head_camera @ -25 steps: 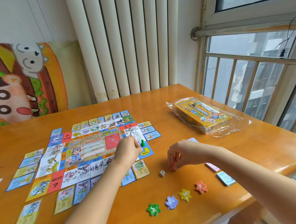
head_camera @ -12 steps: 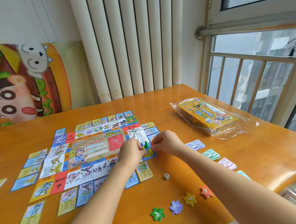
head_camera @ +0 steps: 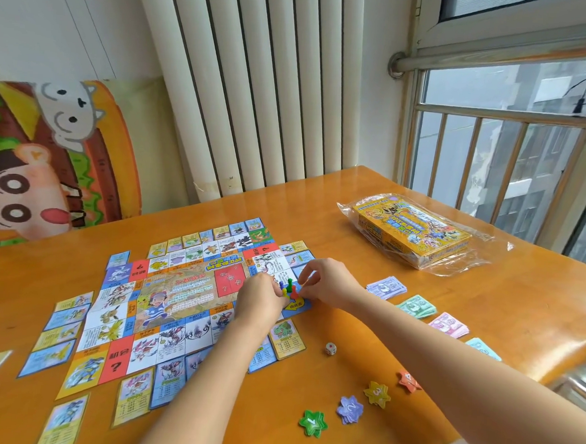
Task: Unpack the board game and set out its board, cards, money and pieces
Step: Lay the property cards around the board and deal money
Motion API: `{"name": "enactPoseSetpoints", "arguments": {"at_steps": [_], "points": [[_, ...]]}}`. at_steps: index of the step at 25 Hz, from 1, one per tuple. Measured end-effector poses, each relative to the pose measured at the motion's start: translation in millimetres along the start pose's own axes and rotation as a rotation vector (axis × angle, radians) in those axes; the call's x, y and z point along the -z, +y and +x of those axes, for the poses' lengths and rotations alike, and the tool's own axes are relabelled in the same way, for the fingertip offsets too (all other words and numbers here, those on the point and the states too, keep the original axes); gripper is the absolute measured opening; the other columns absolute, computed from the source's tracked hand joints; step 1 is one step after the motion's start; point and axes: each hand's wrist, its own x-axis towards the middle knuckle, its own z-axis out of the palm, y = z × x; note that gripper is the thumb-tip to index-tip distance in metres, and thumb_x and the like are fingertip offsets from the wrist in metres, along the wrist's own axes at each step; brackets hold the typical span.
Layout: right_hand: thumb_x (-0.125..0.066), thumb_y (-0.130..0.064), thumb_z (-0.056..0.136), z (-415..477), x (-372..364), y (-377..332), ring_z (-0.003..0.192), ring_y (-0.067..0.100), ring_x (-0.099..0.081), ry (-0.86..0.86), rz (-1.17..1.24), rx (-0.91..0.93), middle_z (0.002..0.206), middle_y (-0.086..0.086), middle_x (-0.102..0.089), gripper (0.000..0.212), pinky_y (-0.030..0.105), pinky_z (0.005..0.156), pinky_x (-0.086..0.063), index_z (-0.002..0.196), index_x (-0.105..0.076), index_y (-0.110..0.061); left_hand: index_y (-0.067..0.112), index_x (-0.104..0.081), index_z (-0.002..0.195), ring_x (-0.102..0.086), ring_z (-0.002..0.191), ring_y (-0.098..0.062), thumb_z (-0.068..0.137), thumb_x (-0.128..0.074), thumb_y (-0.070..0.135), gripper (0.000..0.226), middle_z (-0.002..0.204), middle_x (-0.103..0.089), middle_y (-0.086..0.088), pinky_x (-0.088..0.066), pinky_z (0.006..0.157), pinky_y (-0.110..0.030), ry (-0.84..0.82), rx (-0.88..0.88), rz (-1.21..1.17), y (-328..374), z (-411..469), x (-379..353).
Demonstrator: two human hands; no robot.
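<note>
The game board [head_camera: 177, 290] lies flat on the wooden table [head_camera: 354, 198], with cards [head_camera: 286, 338] laid round its edges. A blue, a green, a yellow and a red pawn [head_camera: 293, 291] stand together on the board's blue corner square. My left hand [head_camera: 259, 297] is curled just left of them, its fingertips at the yellow pawn [head_camera: 284, 291]. From the right, my right hand [head_camera: 325, 280] pinches the red pawn. Purple [head_camera: 386, 287], green [head_camera: 416, 306], pink [head_camera: 449, 324] and light blue [head_camera: 483, 348] stacks of money lie in a row to the right.
A white die [head_camera: 331, 348] sits near the front. Green [head_camera: 313, 422], purple [head_camera: 350, 409], yellow [head_camera: 377, 393] and orange [head_camera: 409, 381] star tokens curve along the table's front right edge. The yellow game box [head_camera: 411, 230] in clear wrap lies at the back right.
My right hand has carried the red pawn from near the die up to the board's corner square. Yellow, blue and red pawns now stand beside the green one. My left hand stayed there.
</note>
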Motion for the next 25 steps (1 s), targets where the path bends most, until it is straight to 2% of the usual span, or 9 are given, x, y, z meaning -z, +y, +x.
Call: {"name": "enactPoseSetpoints", "arguments": {"at_steps": [3, 7, 11, 13, 15, 18, 20, 22, 25], "points": [[-0.069, -0.015, 0.083, -10.5, 22.0, 2.3, 0.060, 0.008, -0.060, -0.099, 0.018, -0.002, 0.090, 0.006, -0.071, 0.016, 0.016, 0.055, -0.047, 0.098, -0.066, -0.016, 0.003, -0.069, 0.077, -0.061, 0.077, -0.019, 0.082, -0.073, 0.014, 0.012, 0.085, -0.068, -0.008, -0.045, 0.064, -0.026, -0.017, -0.008, 0.000, 2.3, -3.2, 5.0], [-0.078, -0.024, 0.078, -44.4, 50.8, 2.4, 0.068, 0.001, -0.060, -0.477, -0.196, 0.176, 0.092, -0.007, -0.069, 0.026, 0.010, 0.060, -0.043, 0.102, -0.068, -0.020, 0.014, -0.063, 0.079, -0.059, 0.077, -0.014, 0.083, -0.070, 0.014, 0.008, 0.082, -0.062, 0.002, -0.045, 0.064, -0.025, -0.068, -0.105, 0.026, 9.5, -17.2, 18.7], [-0.080, -0.023, 0.075, -65.6, 43.8, 2.8, 0.074, -0.002, -0.057, -0.571, -0.305, 0.239, 0.086, -0.016, -0.063, 0.029, 0.011, 0.064, -0.043, 0.102, -0.068, -0.021, 0.018, -0.065, 0.091, -0.062, 0.080, -0.013, 0.083, -0.070, 0.021, 0.010, 0.091, -0.064, 0.002, -0.049, 0.070, -0.028, -0.181, -0.193, 0.118, 9.6, -33.7, 29.3], [-0.077, -0.020, 0.078, -65.5, 38.9, 4.1, 0.076, 0.000, -0.058, -0.563, -0.325, 0.252, 0.087, -0.013, -0.065, 0.023, 0.014, 0.067, -0.044, 0.100, -0.070, -0.020, 0.018, -0.064, 0.092, -0.063, 0.083, -0.013, 0.085, -0.069, 0.025, 0.011, 0.099, -0.065, 0.001, -0.051, 0.071, -0.029, -0.193, -0.186, 0.146, 5.2, -36.9, 31.3], [-0.075, -0.017, 0.079, -59.6, 35.8, 2.4, 0.070, -0.004, -0.057, -0.484, -0.284, 0.265, 0.081, -0.013, -0.066, 0.016, 0.013, 0.065, -0.044, 0.094, -0.072, -0.019, 0.017, -0.065, 0.093, -0.062, 0.097, -0.015, 0.086, -0.066, 0.026, 0.011, 0.114, -0.064, 0.000, -0.048, 0.075, -0.028, -0.174, -0.161, 0.142, 0.1, -36.8, 32.7], [-0.075, -0.014, 0.077, -41.9, 25.9, -3.8, 0.062, -0.005, -0.054, -0.159, -0.193, 0.230, 0.072, -0.013, -0.063, 0.015, 0.007, 0.056, -0.040, 0.092, -0.072, -0.016, 0.018, -0.064, 0.107, -0.056, 0.110, -0.017, 0.089, -0.062, 0.028, 0.021, 0.126, -0.059, -0.001, -0.043, 0.083, -0.027, -0.162, -0.138, 0.165, -4.1, -36.6, 36.0], [-0.076, -0.013, 0.076, -30.6, 14.9, -8.2, 0.064, 0.003, -0.056, -0.029, -0.103, 0.140, 0.075, -0.004, -0.066, 0.016, 0.013, 0.056, -0.042, 0.091, -0.073, -0.011, 0.019, -0.061, 0.117, -0.058, 0.107, -0.017, 0.091, -0.059, 0.028, 0.027, 0.133, -0.054, -0.001, -0.042, 0.083, -0.027, -0.173, -0.137, 0.175, -4.4, -36.5, 37.3], [-0.078, -0.016, 0.074, -21.8, 1.8, -9.9, 0.069, 0.009, -0.057, 0.005, -0.087, 0.087, 0.076, -0.002, -0.065, 0.016, 0.017, 0.054, -0.042, 0.089, -0.073, -0.011, 0.020, -0.060, 0.120, -0.061, 0.100, -0.017, 0.093, -0.056, 0.027, 0.028, 0.137, -0.051, -0.001, -0.045, 0.083, -0.028, -0.187, -0.149, 0.185, -4.2, -35.8, 36.6], [-0.081, -0.021, 0.072, -14.5, -11.1, -10.0, 0.074, 0.010, -0.057, 0.025, -0.117, 0.054, 0.074, -0.006, -0.060, 0.018, 0.016, 0.051, -0.038, 0.087, -0.074, -0.013, 0.021, -0.059, 0.123, -0.056, 0.114, -0.019, 0.095, -0.052, 0.025, 0.029, 0.138, -0.049, -0.003, -0.043, 0.089, -0.029, -0.208, -0.166, 0.200, -5.1, -33.6, 33.0]]}}
